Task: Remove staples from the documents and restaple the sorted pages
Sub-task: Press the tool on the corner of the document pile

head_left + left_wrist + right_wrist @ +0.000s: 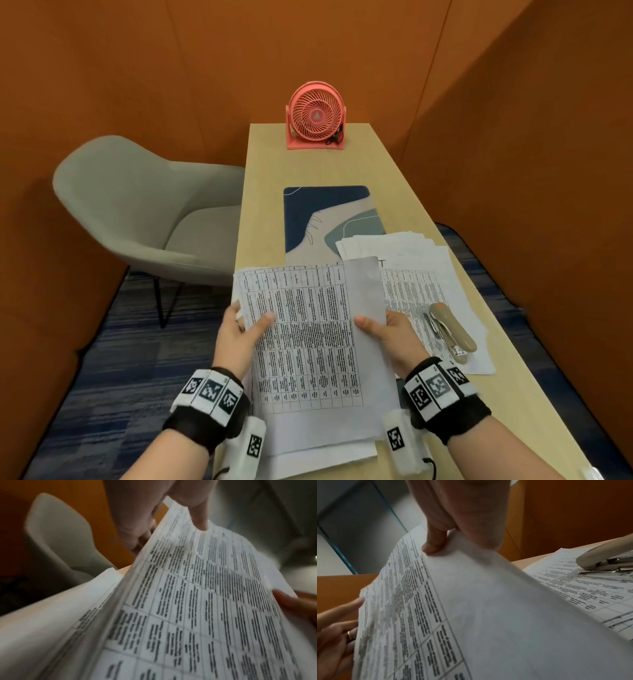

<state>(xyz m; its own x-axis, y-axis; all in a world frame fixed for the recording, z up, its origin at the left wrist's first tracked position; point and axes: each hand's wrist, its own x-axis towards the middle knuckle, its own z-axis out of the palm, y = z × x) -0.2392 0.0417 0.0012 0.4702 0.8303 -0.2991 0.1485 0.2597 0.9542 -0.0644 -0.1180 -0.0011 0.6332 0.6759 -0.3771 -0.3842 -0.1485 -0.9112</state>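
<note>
1. Left hand (239, 334) pinches left edge of the printed pages (308, 342), thumb on top.
2. Right hand (394, 334) pinches right edge likewise.
3. Pages held above the near table (376, 164) edge.
4. Stapler (452, 330) lies on the paper pile (411, 270) to the right.

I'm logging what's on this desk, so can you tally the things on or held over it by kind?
Paper lots: 2, the held sheaf in the left hand and right hand, and the spread pile
Stapler: 1
Fan: 1
Desk mat: 1
Total: 5
</note>
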